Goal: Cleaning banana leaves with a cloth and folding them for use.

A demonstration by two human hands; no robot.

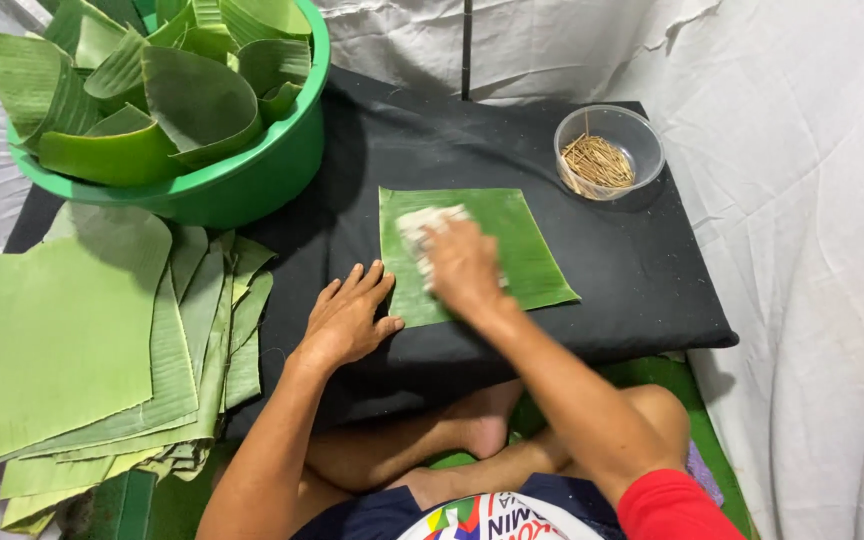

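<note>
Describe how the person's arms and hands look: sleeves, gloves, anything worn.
Both hands are bare: no gloves, rings or watch show on the left hand or the right hand. Forearms are uncovered. A red sleeve covers the right upper arm; the left arm shows no sleeve in view.

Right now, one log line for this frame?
right hand: wiping leaf with cloth | left hand: flat on black board, at leaf edge
</note>
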